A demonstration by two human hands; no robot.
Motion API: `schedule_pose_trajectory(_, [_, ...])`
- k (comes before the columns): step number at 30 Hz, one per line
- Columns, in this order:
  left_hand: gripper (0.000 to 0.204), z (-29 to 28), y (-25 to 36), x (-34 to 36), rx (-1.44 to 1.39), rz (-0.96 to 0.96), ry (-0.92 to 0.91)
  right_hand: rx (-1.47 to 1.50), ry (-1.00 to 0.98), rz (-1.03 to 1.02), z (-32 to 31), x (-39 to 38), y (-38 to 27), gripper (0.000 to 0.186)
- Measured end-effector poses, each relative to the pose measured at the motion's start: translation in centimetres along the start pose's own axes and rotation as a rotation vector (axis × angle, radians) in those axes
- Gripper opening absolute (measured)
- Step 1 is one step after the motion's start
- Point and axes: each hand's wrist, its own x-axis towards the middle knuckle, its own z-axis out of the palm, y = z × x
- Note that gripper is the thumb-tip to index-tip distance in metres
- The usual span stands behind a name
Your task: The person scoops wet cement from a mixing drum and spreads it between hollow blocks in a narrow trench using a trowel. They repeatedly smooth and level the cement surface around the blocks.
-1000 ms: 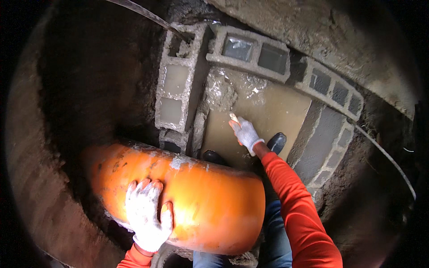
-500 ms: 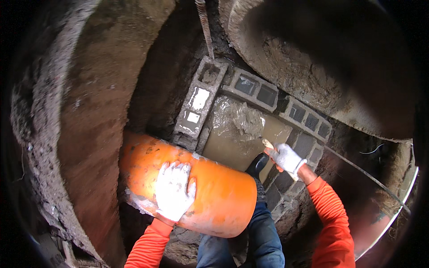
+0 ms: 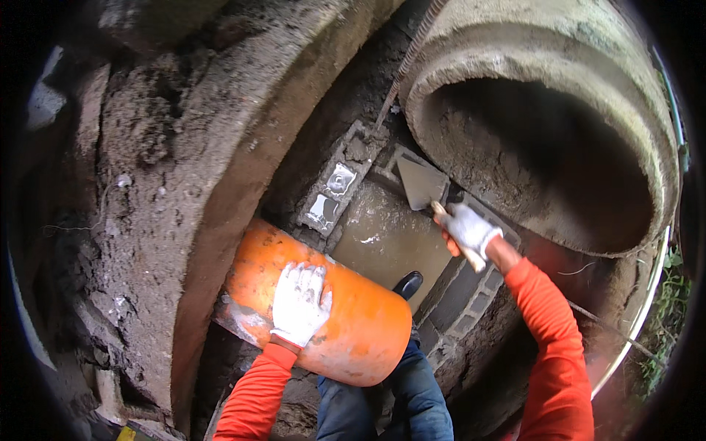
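My left hand [image 3: 300,305], in a white glove, lies flat with its fingers stretched out on an orange pipe [image 3: 364,316]. In my right hand [image 3: 468,231], gloved in white with orange on the palm side, is the handle of a trowel [image 3: 421,181]. Its pointed grey blade is over the hollow concrete blocks at the far side of the pit, partly covering them; whether it touches them I cannot tell. Left of the blade runs another row of hollow blocks [image 3: 331,192], with water in its cavities. Muddy water [image 3: 390,239] fills the space between the block rows.
A large concrete pipe [image 3: 441,55] with a dark open mouth lies at the upper right. A thick concrete edge [image 3: 243,169] rises on the left. A ribbed steel bar [image 3: 412,62] slants down to the blocks. My black boot [image 3: 408,285] stands beside the water.
My right hand has lifted the trowel, and its blade now shows above the far blocks. The mud heap in the water has gone from sight. The view has shifted; my left hand stays on the pipe.
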Motion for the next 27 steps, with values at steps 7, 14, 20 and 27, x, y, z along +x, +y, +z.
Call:
schedule_pose_trajectory(7, [0.039, -0.2, -0.5, -0.4, 0.034, -0.009, -0.057, -0.863, 0.493, -0.466, 4.7, 2.7, -1.5, 0.052])
schedule_pose_trajectory(14, [0.041, 1.1, 0.8, 0.7, -0.018, -0.018, -0.063, -1.162, 0.606, -0.327, 7.2, 12.5, -5.7, 0.045])
schedule_pose_trajectory(20, [0.042, -1.0, -0.8, -1.1, 0.048, -0.06, -0.128, -1.043, 0.533, -0.374, 6.8, 4.6, -8.1, 0.05])
schedule_pose_trajectory(27, [0.044, 1.2, 0.6, 1.5, -0.03, -0.016, -0.099, -0.894, 0.552, -0.253, 7.1, 16.2, -5.0, 0.04])
